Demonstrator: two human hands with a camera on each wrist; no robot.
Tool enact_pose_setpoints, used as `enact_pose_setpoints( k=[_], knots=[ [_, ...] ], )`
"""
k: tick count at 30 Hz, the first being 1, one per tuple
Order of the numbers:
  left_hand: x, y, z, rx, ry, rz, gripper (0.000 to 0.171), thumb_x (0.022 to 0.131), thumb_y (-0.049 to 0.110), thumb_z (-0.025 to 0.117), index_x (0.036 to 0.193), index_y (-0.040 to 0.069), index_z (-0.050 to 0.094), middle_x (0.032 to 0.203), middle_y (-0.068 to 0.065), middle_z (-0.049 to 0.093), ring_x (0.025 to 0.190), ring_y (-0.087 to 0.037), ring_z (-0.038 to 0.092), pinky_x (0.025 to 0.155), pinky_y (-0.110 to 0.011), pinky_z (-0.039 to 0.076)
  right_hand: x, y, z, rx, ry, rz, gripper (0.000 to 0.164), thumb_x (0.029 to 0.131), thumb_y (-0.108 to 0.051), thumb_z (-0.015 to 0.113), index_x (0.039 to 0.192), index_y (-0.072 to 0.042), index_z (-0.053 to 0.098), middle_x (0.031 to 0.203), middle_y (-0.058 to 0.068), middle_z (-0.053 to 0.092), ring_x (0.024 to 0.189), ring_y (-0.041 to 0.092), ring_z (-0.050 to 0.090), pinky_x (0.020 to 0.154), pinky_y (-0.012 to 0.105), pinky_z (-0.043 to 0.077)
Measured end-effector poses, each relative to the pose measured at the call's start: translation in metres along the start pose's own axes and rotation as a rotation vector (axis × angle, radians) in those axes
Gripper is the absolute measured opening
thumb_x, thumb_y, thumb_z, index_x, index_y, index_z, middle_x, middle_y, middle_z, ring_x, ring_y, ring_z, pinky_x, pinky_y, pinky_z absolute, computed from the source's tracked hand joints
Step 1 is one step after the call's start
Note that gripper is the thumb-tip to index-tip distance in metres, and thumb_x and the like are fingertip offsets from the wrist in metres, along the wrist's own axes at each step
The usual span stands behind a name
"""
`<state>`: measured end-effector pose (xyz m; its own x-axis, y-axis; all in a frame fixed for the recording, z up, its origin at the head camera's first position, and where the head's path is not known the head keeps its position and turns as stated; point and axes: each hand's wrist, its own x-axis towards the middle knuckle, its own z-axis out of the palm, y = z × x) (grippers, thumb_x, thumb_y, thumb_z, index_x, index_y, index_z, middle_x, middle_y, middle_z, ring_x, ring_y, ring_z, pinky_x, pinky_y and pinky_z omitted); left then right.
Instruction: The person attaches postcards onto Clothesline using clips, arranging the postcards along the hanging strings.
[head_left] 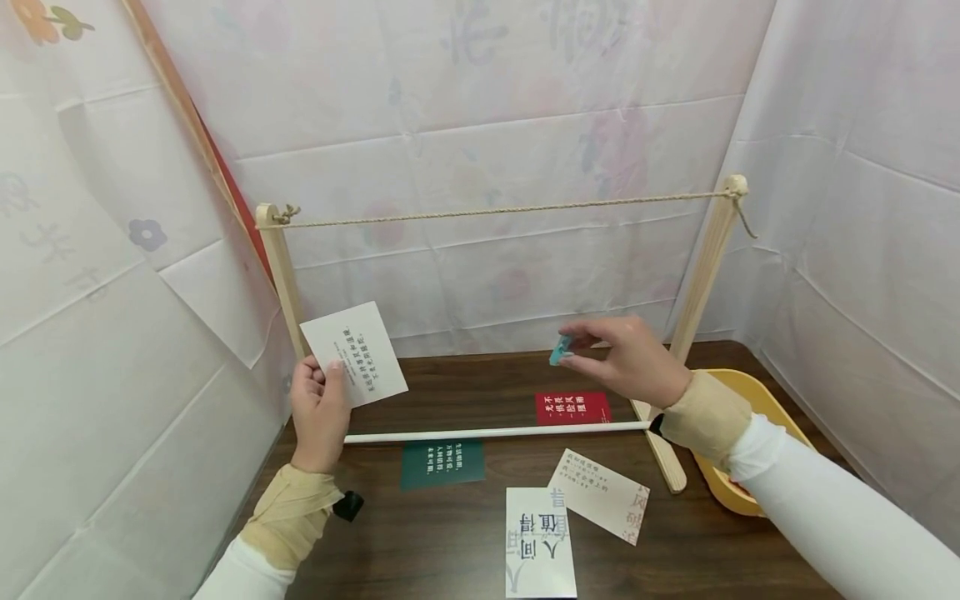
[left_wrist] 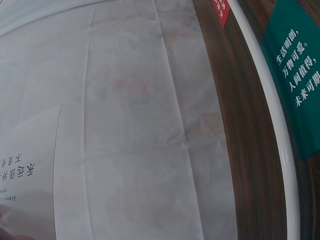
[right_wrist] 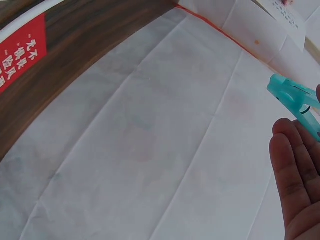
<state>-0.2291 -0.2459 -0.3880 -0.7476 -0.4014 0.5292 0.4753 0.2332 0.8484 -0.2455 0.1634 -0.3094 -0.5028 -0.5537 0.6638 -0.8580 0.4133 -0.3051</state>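
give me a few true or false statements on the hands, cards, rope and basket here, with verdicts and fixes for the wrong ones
1. The right hand pinches a turquoise clip. True.
2. The left hand holds the red card. False: it holds a white card; the red card lies on the table.
3. The rope is strung between two wooden posts. True.
4. Three cards hang from the rope. False: no card hangs from it.
5. The yellow basket is on the person's left. False: it is on the right, partly behind the right arm.
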Motion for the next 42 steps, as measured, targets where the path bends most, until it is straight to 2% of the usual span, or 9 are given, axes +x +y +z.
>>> enact_pose_setpoints(
  k=[5, 11, 20, 30, 42],
  knots=[
    [0.003, 0.004, 0.003, -0.026, 0.031, 0.023, 0.018, 0.106, 0.014, 0.048, 0.116, -0.001, 0.052, 0.094, -0.015, 0.066, 0.079, -0.015, 0.066, 0.063, -0.021, 0.051, 0.015, -0.004, 0.003, -0.004, 0.012, -0.062, 0.033, 0.08, -0.006, 0.085, 0.11, -0.003, 0.071, 0.09, 0.002, 0.074, 0.08, 0.015, 0.071, 0.07, 0.035, 0.059],
    [0.007, 0.006, 0.006, -0.076, 0.056, 0.016, 0.015, 0.105, 0.012, 0.049, 0.113, 0.001, 0.054, 0.093, -0.013, 0.068, 0.079, -0.015, 0.066, 0.063, -0.021, 0.052, 0.03, -0.012, 0.007, 0.009, 0.027, -0.102, 0.034, 0.079, -0.006, 0.086, 0.11, -0.003, 0.071, 0.091, 0.001, 0.074, 0.08, 0.016, 0.071, 0.07, 0.034, 0.058],
    [0.011, 0.014, 0.006, -0.164, 0.059, -0.003, 0.018, 0.105, 0.013, 0.05, 0.116, -0.001, 0.051, 0.097, -0.015, 0.065, 0.087, -0.018, 0.068, 0.073, -0.023, 0.054, 0.046, -0.02, 0.01, 0.027, 0.016, -0.13, 0.032, 0.081, -0.006, 0.084, 0.109, 0.0, 0.071, 0.091, 0.002, 0.074, 0.083, 0.015, 0.07, 0.075, 0.034, 0.057],
    [0.019, 0.021, 0.008, -0.191, 0.083, -0.007, 0.015, 0.105, 0.014, 0.052, 0.112, 0.001, 0.053, 0.098, -0.011, 0.068, 0.09, -0.017, 0.069, 0.074, -0.024, 0.054, 0.064, -0.025, 0.012, 0.024, 0.023, -0.168, 0.031, 0.08, -0.007, 0.085, 0.108, -0.001, 0.07, 0.091, 0.002, 0.073, 0.082, 0.011, 0.069, 0.075, 0.032, 0.057],
    [0.031, 0.031, 0.008, -0.221, 0.095, -0.001, 0.013, 0.104, 0.013, 0.053, 0.11, 0.002, 0.054, 0.097, -0.011, 0.068, 0.089, -0.018, 0.069, 0.073, -0.025, 0.053, 0.086, -0.035, 0.013, 0.044, 0.033, -0.181, 0.033, 0.081, -0.006, 0.084, 0.11, 0.001, 0.069, 0.092, 0.005, 0.073, 0.081, 0.019, 0.071, 0.077, 0.032, 0.057]
  ],
)
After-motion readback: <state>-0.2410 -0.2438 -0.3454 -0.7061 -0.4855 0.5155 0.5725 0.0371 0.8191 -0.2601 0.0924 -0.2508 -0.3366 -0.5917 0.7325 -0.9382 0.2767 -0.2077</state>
